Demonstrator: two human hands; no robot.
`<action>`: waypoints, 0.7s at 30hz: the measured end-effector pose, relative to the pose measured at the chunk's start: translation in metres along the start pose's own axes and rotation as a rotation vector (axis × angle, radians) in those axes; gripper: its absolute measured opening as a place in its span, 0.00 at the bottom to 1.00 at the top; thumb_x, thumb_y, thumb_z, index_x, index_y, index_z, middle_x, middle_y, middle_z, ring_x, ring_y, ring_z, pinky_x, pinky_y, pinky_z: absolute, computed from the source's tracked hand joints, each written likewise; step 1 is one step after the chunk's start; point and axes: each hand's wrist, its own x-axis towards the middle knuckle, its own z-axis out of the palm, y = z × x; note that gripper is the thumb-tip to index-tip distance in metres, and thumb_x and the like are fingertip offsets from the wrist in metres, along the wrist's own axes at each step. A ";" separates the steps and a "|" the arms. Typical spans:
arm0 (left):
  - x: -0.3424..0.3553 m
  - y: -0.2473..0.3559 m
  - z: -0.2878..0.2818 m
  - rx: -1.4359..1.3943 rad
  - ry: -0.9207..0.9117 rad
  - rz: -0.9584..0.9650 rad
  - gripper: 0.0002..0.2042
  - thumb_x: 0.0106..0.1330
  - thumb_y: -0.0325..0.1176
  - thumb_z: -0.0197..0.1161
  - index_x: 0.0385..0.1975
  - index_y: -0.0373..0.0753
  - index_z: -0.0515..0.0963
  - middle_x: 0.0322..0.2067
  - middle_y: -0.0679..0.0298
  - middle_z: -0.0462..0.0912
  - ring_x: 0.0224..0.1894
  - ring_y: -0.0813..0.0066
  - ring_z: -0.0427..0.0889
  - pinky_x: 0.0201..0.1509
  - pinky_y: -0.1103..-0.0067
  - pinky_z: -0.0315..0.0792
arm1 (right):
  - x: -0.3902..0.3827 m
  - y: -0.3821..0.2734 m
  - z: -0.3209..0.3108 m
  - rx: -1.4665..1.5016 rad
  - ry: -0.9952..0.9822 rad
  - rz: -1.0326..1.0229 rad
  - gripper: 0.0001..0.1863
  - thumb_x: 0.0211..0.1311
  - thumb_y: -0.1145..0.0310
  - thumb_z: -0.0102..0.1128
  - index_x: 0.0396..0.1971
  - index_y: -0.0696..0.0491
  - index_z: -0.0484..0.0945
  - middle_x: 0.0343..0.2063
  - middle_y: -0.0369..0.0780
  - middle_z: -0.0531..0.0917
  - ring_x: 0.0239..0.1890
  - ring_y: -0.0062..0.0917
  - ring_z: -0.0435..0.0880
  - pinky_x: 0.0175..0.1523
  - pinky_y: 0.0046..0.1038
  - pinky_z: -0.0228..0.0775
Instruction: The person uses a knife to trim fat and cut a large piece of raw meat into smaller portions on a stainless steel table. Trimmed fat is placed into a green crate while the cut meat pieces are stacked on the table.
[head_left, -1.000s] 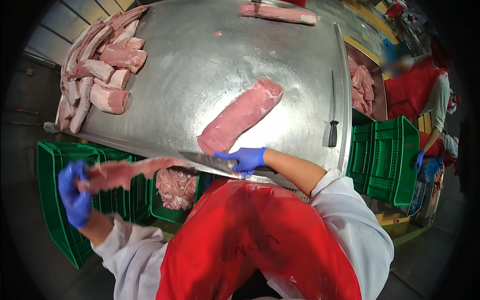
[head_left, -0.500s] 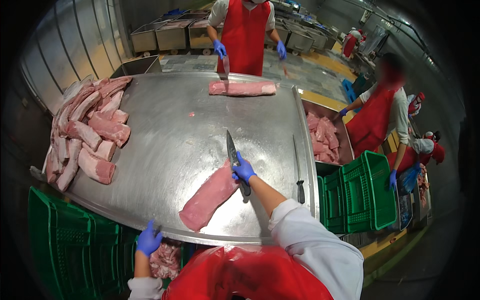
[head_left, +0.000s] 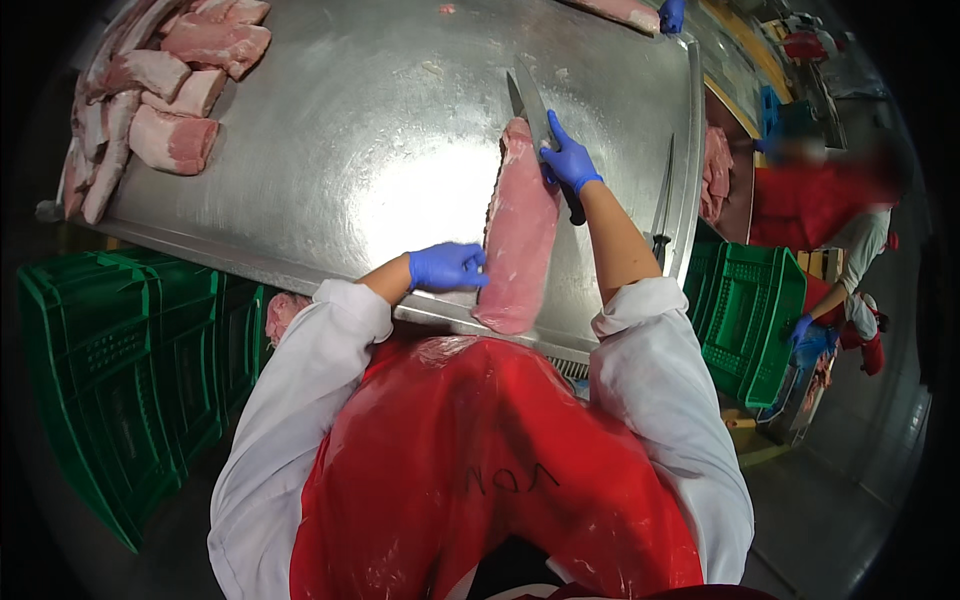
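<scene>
A long pale-pink pork loin [head_left: 520,230] lies on the steel table [head_left: 330,130] in front of me, one end by the near edge. My right hand [head_left: 570,162], in a blue glove, is closed around the black handle of a knife [head_left: 535,105]. Its blade points away from me, beside the loin's far end. A dark, blade-shaped reflection or shadow shows just left of it. Beside the loin's near left side is my left hand [head_left: 447,267], also blue-gloved. Its fingers are curled, with the tips at the meat's edge.
A sharpening steel [head_left: 665,195] lies along the table's right side. Cut meat [head_left: 175,140] is piled at the far left. Green crates [head_left: 110,340] stand at left, another green crate [head_left: 740,310] at right. Co-workers in red aprons are beyond, one gloved hand [head_left: 672,15] by another loin [head_left: 620,12].
My left hand has come up from beside the table's edge to the loin. The loin now lies straighter and closer to me. My right hand still holds the knife. The view has tilted down.
</scene>
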 end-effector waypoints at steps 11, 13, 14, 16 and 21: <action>-0.023 -0.033 -0.040 -0.156 0.521 0.012 0.13 0.69 0.38 0.62 0.44 0.35 0.77 0.32 0.67 0.78 0.34 0.79 0.74 0.41 0.80 0.73 | -0.027 -0.082 -0.040 -0.870 -0.304 -0.222 0.39 0.66 0.72 0.48 0.75 0.33 0.49 0.37 0.50 0.85 0.31 0.41 0.87 0.42 0.38 0.80; -0.039 -0.040 -0.049 -0.190 0.569 0.022 0.16 0.69 0.41 0.62 0.45 0.34 0.77 0.33 0.62 0.80 0.36 0.75 0.77 0.44 0.78 0.74 | -0.053 -0.099 -0.067 -0.808 -0.480 -0.099 0.38 0.67 0.71 0.47 0.76 0.35 0.48 0.32 0.49 0.86 0.28 0.41 0.87 0.39 0.38 0.80; -0.048 -0.046 -0.053 -0.209 0.605 0.026 0.17 0.68 0.43 0.62 0.45 0.34 0.77 0.34 0.60 0.81 0.36 0.73 0.79 0.45 0.77 0.74 | -0.064 -0.105 -0.082 -0.780 -0.567 -0.047 0.38 0.67 0.70 0.47 0.76 0.35 0.48 0.30 0.49 0.86 0.27 0.40 0.87 0.38 0.37 0.79; -0.051 -0.055 -0.060 -0.293 0.611 0.017 0.16 0.68 0.43 0.63 0.45 0.34 0.77 0.33 0.61 0.81 0.35 0.75 0.78 0.44 0.78 0.74 | -0.090 -0.079 -0.090 -0.615 -0.551 0.043 0.37 0.68 0.68 0.45 0.76 0.35 0.48 0.25 0.50 0.84 0.24 0.38 0.86 0.35 0.38 0.78; -0.035 -0.068 -0.072 -0.642 0.612 0.150 0.14 0.68 0.38 0.63 0.45 0.35 0.76 0.31 0.67 0.78 0.31 0.81 0.75 0.38 0.81 0.73 | -0.089 -0.086 -0.040 -0.681 -0.383 0.105 0.40 0.65 0.72 0.50 0.76 0.40 0.47 0.26 0.52 0.84 0.18 0.34 0.83 0.29 0.36 0.78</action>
